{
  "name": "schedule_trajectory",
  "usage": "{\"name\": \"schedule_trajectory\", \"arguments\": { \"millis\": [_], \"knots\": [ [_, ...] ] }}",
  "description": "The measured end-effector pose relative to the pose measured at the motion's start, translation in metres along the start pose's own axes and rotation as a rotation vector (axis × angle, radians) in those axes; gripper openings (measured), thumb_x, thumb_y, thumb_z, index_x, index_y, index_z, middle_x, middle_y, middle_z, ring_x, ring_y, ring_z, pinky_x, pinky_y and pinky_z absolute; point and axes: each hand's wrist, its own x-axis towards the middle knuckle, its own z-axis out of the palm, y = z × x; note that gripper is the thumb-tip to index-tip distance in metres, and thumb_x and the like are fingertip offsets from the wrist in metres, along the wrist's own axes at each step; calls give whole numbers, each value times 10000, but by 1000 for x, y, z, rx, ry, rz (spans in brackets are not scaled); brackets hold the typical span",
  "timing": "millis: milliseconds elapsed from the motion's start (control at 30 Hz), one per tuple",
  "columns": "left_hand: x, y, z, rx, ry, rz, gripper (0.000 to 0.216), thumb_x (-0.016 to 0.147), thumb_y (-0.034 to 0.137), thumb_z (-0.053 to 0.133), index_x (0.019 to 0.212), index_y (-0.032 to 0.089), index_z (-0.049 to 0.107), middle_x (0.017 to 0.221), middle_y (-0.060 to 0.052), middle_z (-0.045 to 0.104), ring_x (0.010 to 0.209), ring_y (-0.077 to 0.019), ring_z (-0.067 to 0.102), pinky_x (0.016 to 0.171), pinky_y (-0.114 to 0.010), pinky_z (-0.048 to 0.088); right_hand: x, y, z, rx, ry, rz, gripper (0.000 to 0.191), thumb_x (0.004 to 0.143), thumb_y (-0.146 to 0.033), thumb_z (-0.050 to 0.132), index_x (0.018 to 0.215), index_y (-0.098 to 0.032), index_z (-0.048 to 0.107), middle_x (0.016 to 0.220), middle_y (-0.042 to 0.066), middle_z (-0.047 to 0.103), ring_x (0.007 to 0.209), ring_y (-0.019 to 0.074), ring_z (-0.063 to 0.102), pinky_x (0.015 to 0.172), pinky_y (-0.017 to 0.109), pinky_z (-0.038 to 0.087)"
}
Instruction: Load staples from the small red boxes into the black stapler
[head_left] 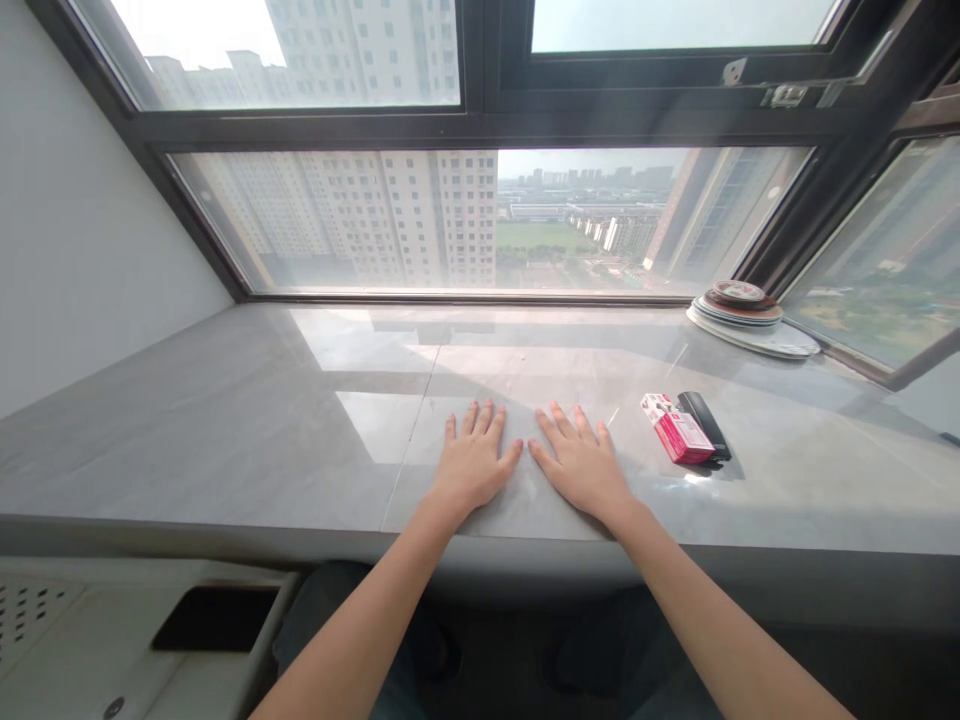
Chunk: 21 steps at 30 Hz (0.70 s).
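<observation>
My left hand point(475, 462) lies flat on the grey marbled sill point(225, 440), its fingers spread and pointing toward the window. Beside it my right hand point(581, 462) rests palm down on the same surface, fingers also apart. The two thumbs nearly meet, with a narrow gap between them. Neither hand holds anything. To the right of my right hand lies a small pink and white box point(681, 432). Against the box's right side is a black, elongated object point(705, 425) whose kind I cannot make out.
A stack of round plates point(739, 312) stands in the far right corner by the window frame point(480, 125). Below the sill's front edge at left is a pale cabinet-like unit point(112, 630) with a dark recess. A wall point(97, 230) bounds the left side.
</observation>
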Motion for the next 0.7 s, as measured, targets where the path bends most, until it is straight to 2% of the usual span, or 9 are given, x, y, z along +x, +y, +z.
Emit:
{"name": "schedule_trajectory", "arguments": {
  "millis": [700],
  "knots": [
    [3,-2,2,-10,-1,-8,706,1042,648,206,1642,285,297,1729,-15,200,1607,-297,111,1291,-567,105,-2,-1,2,-17,20,8,663,1057,-624,222,1662,-356,259,1731,8,226,1588,361,127,1248,621,93]
  ]
}}
